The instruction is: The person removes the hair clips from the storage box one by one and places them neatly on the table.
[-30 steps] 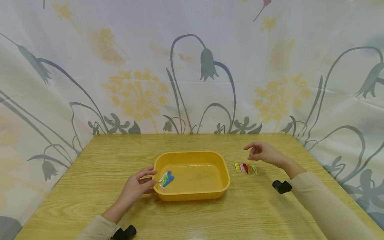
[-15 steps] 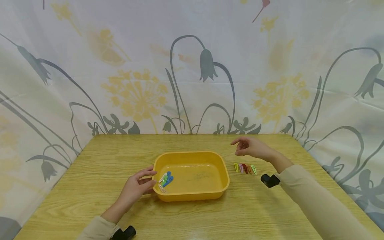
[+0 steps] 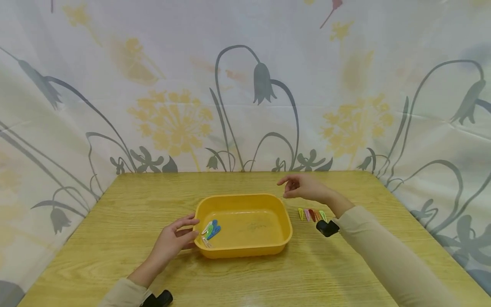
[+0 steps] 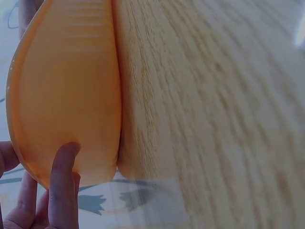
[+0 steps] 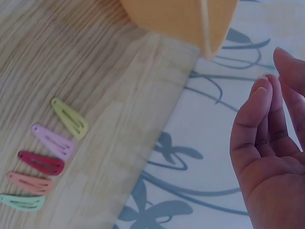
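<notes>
A yellow plastic tray [image 3: 245, 251] stands on the table, seen from outside in the left wrist view. At its left end my left hand [image 3: 170, 238] grips the rim, with digits on either side of the wall. Several hair clips [image 3: 211, 230], blue, green and pale, lie inside the tray's left part. My right hand [image 3: 304, 187] hovers beyond the tray's back right corner, fingers loosely bent; nothing shows between them in the right wrist view. Below and right of it several snap hair clips [image 5: 42, 163] lie in a row: yellow, pink, red, orange and light green.
The wood-grain table [image 3: 134, 200] reaches back to a floral-printed cloth [image 3: 245, 106], which also hangs along both sides. A black camera mount [image 3: 327, 228] on the right wrist partly overlaps the clip row in the head view. Another black mount [image 3: 159, 298] sits at the left wrist.
My right hand has moved left, from above the clip row to near the tray's back right corner. The left hand, tray and clips have kept their places, apart from a slight view shift.
</notes>
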A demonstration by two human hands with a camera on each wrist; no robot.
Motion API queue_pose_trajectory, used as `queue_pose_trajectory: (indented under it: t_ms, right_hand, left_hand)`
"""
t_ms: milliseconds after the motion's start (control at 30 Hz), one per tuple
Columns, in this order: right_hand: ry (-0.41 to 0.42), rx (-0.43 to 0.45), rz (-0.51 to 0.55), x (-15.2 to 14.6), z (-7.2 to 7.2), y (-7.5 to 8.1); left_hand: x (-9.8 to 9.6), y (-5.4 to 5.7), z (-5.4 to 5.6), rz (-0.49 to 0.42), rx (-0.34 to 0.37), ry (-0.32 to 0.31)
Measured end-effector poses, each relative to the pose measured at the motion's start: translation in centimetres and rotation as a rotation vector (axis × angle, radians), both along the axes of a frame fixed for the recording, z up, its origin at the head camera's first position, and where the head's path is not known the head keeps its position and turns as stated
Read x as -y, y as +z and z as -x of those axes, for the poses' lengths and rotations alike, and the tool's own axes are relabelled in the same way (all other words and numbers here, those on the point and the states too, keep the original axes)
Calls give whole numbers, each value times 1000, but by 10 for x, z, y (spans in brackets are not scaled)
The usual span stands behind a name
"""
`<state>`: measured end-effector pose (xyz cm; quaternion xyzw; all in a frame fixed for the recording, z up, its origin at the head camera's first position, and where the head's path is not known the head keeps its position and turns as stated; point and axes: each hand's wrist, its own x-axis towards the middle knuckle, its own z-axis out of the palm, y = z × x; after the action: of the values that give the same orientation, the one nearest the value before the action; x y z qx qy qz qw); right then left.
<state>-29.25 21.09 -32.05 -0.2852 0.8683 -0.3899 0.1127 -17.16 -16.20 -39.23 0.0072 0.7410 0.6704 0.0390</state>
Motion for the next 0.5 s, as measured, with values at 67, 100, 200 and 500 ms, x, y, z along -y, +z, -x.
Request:
queue_pose_trajectory:
  t_ms: [67, 100, 200, 500]
  right_hand:
    - [8, 4, 9, 5, 0, 0]
    - [11, 4, 10, 7, 0, 1]
    - [18, 5, 9, 14, 0, 3]
    - [70, 26, -8, 38, 4, 8]
  left_hand:
    - [0, -1, 0, -1, 2, 4]
    - [0, -1, 0, -2, 3, 5]
    - [-1, -1, 0, -7, 2, 2]
    - [0, 0, 1, 14, 5, 8]
